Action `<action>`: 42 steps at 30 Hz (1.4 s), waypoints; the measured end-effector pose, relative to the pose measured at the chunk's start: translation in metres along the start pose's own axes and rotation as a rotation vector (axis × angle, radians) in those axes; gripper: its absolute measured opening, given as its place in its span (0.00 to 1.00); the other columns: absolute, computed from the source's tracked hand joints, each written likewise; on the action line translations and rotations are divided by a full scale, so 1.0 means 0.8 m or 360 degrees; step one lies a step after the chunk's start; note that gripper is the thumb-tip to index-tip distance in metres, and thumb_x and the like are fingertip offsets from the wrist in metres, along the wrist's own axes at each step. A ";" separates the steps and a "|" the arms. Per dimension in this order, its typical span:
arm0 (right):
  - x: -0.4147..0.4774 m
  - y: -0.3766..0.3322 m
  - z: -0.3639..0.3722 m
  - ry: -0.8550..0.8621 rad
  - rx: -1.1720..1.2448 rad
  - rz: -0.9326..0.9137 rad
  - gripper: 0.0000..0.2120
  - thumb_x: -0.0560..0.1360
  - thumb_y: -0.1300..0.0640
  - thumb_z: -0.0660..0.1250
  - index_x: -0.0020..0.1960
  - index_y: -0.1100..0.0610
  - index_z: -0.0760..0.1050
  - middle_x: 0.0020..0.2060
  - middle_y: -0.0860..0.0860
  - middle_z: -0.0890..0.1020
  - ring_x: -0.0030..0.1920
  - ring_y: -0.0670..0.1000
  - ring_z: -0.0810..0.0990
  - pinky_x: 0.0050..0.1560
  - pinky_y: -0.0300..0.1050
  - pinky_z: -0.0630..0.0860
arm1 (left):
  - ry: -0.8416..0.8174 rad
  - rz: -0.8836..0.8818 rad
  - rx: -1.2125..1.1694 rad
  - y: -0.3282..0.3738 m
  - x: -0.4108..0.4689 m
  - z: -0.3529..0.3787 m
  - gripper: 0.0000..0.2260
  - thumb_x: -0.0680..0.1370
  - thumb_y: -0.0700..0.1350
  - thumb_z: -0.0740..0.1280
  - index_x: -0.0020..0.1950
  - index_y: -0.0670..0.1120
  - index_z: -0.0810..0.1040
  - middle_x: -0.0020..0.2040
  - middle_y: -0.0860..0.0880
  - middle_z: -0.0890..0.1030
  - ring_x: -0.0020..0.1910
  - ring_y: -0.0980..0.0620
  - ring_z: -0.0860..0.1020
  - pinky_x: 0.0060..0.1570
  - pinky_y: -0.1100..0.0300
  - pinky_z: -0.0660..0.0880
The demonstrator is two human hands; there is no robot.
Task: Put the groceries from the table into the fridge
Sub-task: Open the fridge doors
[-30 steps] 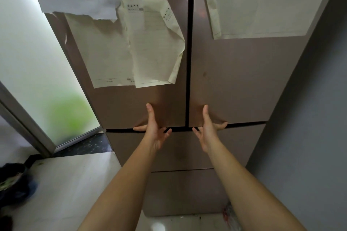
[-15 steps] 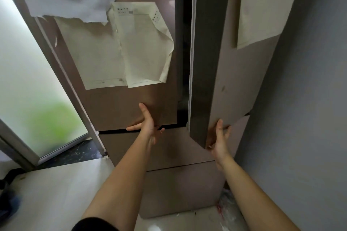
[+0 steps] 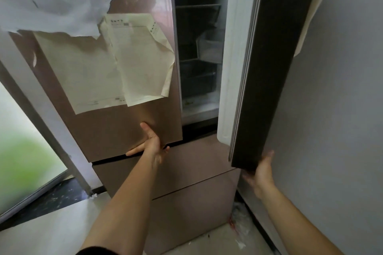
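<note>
The brown fridge (image 3: 128, 126) stands straight ahead. Its right door (image 3: 269, 72) is swung wide open and I see it edge-on. My right hand (image 3: 262, 174) grips that door's bottom corner from below. My left hand (image 3: 152, 145) holds the bottom edge of the left door (image 3: 116, 130), thumb up on the front and fingers hooked underneath. Between the doors the dark interior (image 3: 199, 51) shows shelves and a clear drawer, with nothing on them that I can make out. No groceries or table are in view.
Curled paper sheets (image 3: 93, 72) are stuck to the left door. Two drawer fronts (image 3: 186, 174) sit below the doors. A grey wall (image 3: 342, 109) is close on the right, behind the open door. A frosted glass door (image 3: 20, 141) is at left. Crumpled plastic (image 3: 238, 225) lies on the floor.
The right door has swung from shut to wide open with my right hand pulling its lower corner, exposing the interior. My left hand has stayed on the left door's bottom edge.
</note>
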State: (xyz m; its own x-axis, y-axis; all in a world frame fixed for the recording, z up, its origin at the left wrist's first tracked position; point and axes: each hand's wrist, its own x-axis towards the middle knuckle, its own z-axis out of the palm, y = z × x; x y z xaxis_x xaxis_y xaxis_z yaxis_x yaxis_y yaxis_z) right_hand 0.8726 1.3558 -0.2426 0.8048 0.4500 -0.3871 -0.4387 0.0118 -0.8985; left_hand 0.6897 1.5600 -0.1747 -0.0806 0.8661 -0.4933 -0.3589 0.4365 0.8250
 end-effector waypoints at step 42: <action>0.025 -0.115 0.193 -0.1219 -0.1152 -0.0865 0.41 0.78 0.34 0.62 0.82 0.49 0.50 0.81 0.51 0.57 0.79 0.53 0.58 0.76 0.53 0.59 | -0.0143 -0.0049 -0.0151 -0.023 0.033 0.004 0.65 0.53 0.86 0.57 0.73 0.60 0.23 0.80 0.52 0.59 0.69 0.43 0.73 0.52 0.47 0.78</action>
State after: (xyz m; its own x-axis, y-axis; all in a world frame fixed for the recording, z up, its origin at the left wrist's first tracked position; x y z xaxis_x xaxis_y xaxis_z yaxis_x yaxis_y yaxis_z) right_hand 0.8673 1.5019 -0.1357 0.2585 0.9622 0.0852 0.4131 -0.0304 -0.9102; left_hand 0.6970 1.5756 -0.2020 0.0138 0.8729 -0.4878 -0.4465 0.4418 0.7781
